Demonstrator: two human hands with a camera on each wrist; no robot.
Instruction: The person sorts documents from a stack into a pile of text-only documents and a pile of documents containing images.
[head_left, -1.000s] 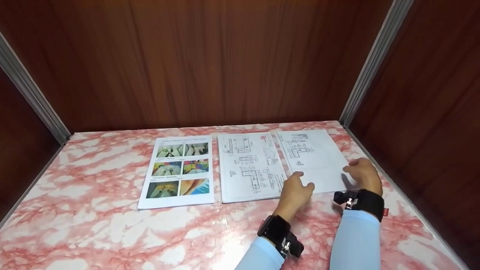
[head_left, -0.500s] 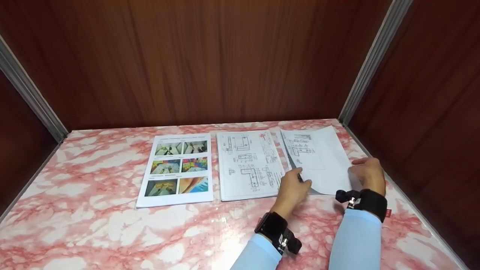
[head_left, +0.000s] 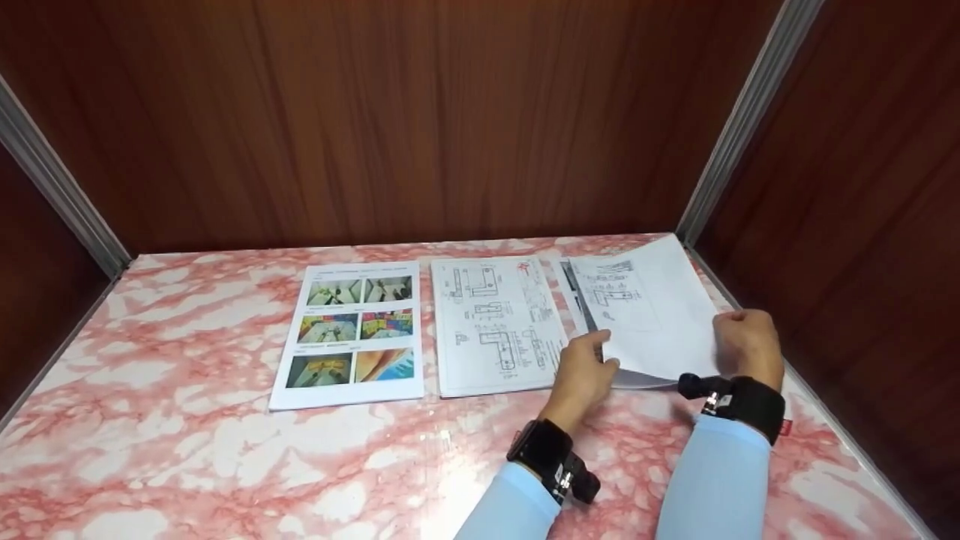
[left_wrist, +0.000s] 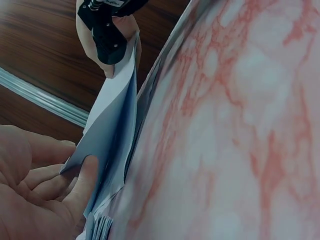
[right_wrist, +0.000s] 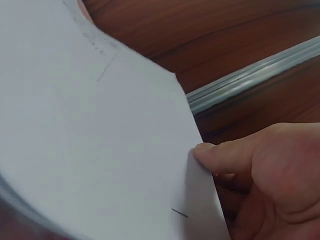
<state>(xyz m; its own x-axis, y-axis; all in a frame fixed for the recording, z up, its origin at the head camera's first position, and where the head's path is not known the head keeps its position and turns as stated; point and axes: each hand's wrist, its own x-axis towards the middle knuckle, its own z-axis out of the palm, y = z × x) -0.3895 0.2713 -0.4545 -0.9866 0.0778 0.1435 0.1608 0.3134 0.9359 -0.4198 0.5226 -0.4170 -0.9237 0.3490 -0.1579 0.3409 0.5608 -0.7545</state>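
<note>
A white sheet of paper (head_left: 660, 322) with a line drawing rises bowed from the right-hand paper stack (head_left: 570, 292). My right hand (head_left: 750, 341) pinches its right edge, with the thumb (right_wrist: 220, 155) on the printed face and the fingers behind. On the opposite side, my left hand (head_left: 583, 379) holds the sheet's left edge between thumb and fingers. In the left wrist view, the lifted paper (left_wrist: 107, 120) curves away from the pages below, leaving a gap under it. A darker page shows along the stack's left side in the head view.
Left of the hands lies a middle stack of technical drawings (head_left: 499, 330). Farther left is a stack topped by a page of colour photos (head_left: 349, 337). The red-and-white marbled table (head_left: 225, 457) meets brown wood-grain panels (head_left: 420, 127) at the back and sides.
My right hand has taken the sheet's right edge, lifted it and moved slightly right. The sheet has bowed upward off the stack. My left hand has closed on the left edge.
</note>
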